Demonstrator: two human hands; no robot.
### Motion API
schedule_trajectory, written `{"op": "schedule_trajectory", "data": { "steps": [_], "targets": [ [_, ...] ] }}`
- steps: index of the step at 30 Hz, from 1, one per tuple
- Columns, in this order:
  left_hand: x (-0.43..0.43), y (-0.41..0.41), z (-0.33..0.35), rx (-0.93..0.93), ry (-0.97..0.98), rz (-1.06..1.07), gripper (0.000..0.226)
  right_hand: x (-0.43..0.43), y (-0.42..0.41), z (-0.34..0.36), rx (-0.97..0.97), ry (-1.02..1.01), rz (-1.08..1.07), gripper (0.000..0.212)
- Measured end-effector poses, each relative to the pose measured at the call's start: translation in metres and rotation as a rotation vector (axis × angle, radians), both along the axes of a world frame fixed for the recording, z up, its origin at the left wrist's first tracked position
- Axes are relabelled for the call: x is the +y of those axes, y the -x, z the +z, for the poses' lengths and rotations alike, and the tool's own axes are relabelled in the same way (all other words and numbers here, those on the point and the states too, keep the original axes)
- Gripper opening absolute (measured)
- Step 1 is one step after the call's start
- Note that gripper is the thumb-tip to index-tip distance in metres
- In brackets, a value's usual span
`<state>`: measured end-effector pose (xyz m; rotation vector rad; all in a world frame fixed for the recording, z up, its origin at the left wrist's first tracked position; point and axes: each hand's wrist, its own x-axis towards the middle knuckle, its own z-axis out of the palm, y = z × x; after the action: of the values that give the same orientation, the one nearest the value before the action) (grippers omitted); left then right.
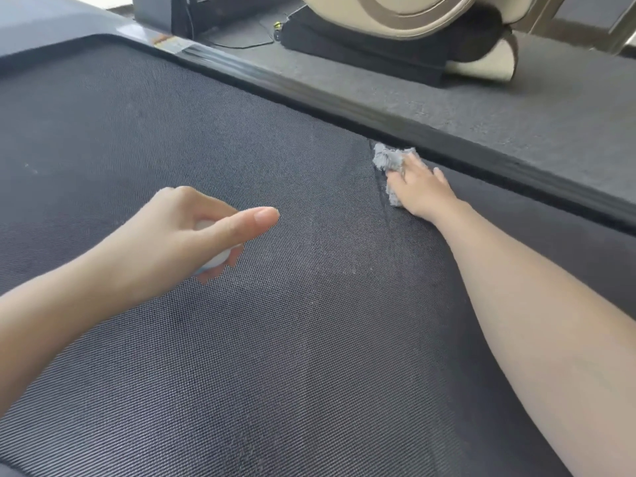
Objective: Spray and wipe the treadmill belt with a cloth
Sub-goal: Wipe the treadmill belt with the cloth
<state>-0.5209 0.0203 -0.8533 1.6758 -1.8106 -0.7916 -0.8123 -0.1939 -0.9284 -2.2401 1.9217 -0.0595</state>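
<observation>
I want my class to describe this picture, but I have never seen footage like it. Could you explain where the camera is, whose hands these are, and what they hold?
There is no robot here. A person wears a wide-angle camera on the head, so this single view looks forward and down at their own two arms. The dark textured surface is the treadmill belt. Its side rail runs along the right edge, with grey floor beyond. The right hand presses a crumpled grey cloth onto the belt close to that rail. The left hand hovers above the belt, fingers curled round a small white object. That object is mostly hidden. It may be the spray bottle, but the picture cannot confirm it.
</observation>
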Motion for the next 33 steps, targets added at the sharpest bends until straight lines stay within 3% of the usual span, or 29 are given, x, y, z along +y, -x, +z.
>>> {"op": "schedule_trajectory", "data": {
  "steps": [7, 13, 25, 33],
  "targets": [
    [-0.014, 0.016, -0.002, 0.023, -0.008, -0.056, 0.077, -0.016, 0.022, -0.002, -0.025, 0.034, -0.091, 0.054],
    [-0.015, 0.023, -0.001, 0.062, -0.005, -0.089, 0.079, -0.002, 0.014, -0.004, -0.105, 0.070, -0.131, 0.048],
    [0.017, 0.001, 0.008, 0.117, -0.017, -0.087, 0.075, 0.117, -0.021, 0.000, -0.216, 0.002, 0.118, 0.051],
    [0.041, -0.011, 0.013, 0.189, -0.008, -0.137, 0.074, 0.251, -0.056, -0.007, -0.235, 0.051, 0.451, 0.062]
  ]
}}
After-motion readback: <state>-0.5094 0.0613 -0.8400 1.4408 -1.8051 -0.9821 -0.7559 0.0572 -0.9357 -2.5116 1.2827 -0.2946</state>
